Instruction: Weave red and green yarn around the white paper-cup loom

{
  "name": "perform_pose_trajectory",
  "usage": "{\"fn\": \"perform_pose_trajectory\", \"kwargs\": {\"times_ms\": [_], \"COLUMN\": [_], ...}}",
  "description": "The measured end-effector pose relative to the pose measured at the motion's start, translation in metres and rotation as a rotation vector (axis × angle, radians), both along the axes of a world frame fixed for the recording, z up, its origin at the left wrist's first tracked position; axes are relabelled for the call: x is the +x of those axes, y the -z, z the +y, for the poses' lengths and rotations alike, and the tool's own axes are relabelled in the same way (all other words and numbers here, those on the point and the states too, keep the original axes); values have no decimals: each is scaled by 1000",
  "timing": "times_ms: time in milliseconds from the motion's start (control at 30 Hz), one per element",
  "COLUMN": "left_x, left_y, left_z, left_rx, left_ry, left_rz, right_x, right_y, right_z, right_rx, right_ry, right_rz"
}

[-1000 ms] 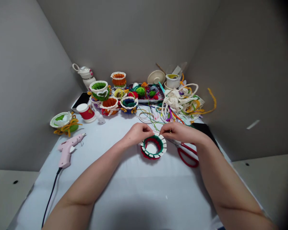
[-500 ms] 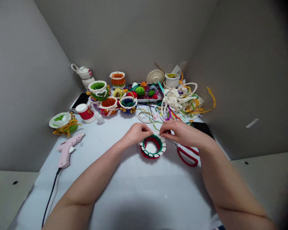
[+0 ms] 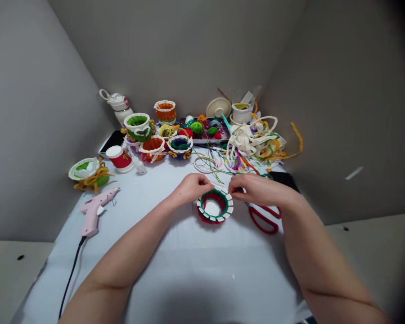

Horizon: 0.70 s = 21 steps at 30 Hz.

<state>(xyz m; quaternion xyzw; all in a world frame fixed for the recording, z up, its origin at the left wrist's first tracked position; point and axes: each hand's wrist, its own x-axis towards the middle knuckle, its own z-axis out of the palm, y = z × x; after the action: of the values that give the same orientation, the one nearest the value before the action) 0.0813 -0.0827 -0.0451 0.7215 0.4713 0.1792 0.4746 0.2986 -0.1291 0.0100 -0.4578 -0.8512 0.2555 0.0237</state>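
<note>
We find a small handicraft workstn., enclosed by plain grey walls (image 3: 175, 49) on 3 sides. Evidence: cloth-covered table (image 3: 189, 279) w/ pink glue gun (image 3: 93, 213), red-handled scissors (image 3: 265, 221), tray (image 3: 209, 141) of yarn balls (image 3: 197, 129), heap of ribbon & cord (image 3: 251, 141), several yarn-wrapped cups (image 3: 141, 132) and, mid-table, a slotted cup (image 3: 219, 218) wound in red & green. We can't tell whether the bldg. is a home, workshop, etc.

Two hands (image 3: 193, 186) are flanking one slatted cup (image 3: 214, 207). One glue gun (image 3: 93, 216), one pair of scissors (image 3: 261, 221), one paper cup (image 3: 121, 160), one bottle (image 3: 122, 115) and at least six yarn-wrapped cups (image 3: 153, 149) are resting on one table (image 3: 189, 270); one tray (image 3: 205, 142) is holding at least four yarn balls (image 3: 197, 129).
</note>
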Motion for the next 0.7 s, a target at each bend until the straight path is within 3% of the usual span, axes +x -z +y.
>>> {"fn": "perform_pose_trajectory", "kwargs": {"times_ms": [200,433,700], "left_x": [-2,5,2], "left_y": [-3,-10,-4], "left_z": [0,-3,-2], "left_rx": [-10,-142,-56], "left_ry": [45,108,-114], "left_rz": [-36,-114,-95], "right_x": [-2,-8,-18], "right_y": [14,23,34], "right_z": [10,14,17], "right_rx": [-54,-26,46], "right_ry": [-39,-53,28], "right_rz": [9,68,116]}}
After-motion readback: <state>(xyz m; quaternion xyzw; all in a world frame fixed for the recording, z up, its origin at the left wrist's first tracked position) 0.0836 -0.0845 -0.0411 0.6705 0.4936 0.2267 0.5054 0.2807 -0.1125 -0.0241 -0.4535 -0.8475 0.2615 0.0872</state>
